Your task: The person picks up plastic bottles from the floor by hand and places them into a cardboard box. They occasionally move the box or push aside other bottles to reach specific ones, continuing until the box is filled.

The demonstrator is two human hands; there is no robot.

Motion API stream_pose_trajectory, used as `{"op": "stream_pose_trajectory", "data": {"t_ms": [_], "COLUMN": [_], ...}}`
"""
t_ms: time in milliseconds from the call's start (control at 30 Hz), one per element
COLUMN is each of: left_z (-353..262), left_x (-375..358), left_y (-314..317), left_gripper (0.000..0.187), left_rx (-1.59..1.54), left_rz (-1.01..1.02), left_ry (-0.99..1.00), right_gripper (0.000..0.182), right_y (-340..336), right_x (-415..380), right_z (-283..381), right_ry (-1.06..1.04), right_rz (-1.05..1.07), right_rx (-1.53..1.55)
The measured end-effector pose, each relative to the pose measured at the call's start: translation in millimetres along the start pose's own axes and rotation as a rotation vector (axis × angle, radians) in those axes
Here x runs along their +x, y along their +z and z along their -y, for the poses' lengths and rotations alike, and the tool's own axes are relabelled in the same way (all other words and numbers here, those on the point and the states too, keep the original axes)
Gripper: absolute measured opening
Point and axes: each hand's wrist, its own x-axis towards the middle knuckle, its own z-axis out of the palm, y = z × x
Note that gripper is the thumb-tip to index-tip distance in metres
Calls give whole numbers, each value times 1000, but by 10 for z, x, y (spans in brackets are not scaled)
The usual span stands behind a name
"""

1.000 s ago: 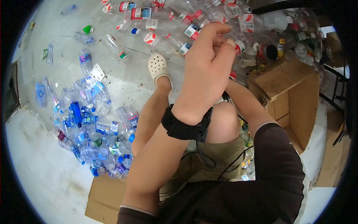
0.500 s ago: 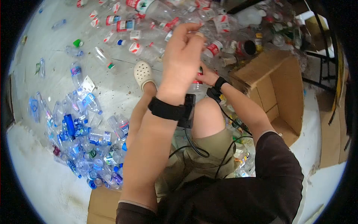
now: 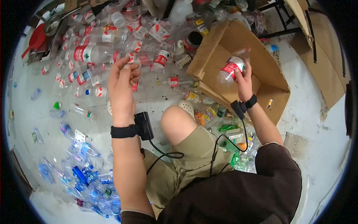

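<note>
A clear plastic bottle with a red and white label (image 3: 233,68) is gripped in my right hand (image 3: 245,85). The bottle is tilted, over the opening of a brown cardboard box (image 3: 269,76). My left hand (image 3: 123,87) is raised in front of a heap of clear red-labelled bottles (image 3: 97,52). Its fingers are loosely bent and somewhat apart, with nothing seen in them. Black bands with small devices and cables sit on both wrists.
Blue-labelled bottles (image 3: 89,186) are piled at the lower left. By my right leg lies a group of green and mixed bottles (image 3: 238,149). A red pan-like item (image 3: 36,37) is at the far left. Flattened cardboard (image 3: 320,67) and a black metal frame (image 3: 285,22) stand at the right.
My right hand has moved right and now holds the red-labelled bottle over the box. My left hand has swung left. The view has turned to the right.
</note>
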Motion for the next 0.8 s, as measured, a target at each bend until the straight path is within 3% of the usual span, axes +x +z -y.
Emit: {"op": "stream_pose_trajectory", "data": {"t_ms": [67,200,300,333,400,467,567,633,767,800], "left_z": [10,54,87,98,126,148,154,152,116,106], "left_x": [2,16,50,62,81,86,106,128,130,121], "left_y": [70,166,194,177,188,213,251,250,227,232], "left_gripper": [25,25,28,31,30,30,27,28,28,28], "left_rx": [21,65,108,138,148,154,154,151,144,147], "left_rz": [15,19,33,39,30,17,13,37,4,8], "left_ry": [0,-18,-34,-43,-45,-49,-43,-32,-16,-4], "right_gripper": [77,87,76,76,68,68,75,65,52,45], "right_y": [-109,-202,-465,-335,-19,-38,-71,-52,-144,-134], "right_x": [188,763,1381,1325,1230,1238,1205,1091,1044,963], "right_z": [-447,-1705,-3334,-3140,-2460,-2668,-2728,-2527,-2099,-1920], "right_ry": [121,389,433,443,526,551,533,593,694,586], "right_rz": [-35,-82,13,21,210,166,343,-11,12,-47], "right_rx": [-14,-164,-544,-537,-819,-643,-455,-607,-570,-335]}}
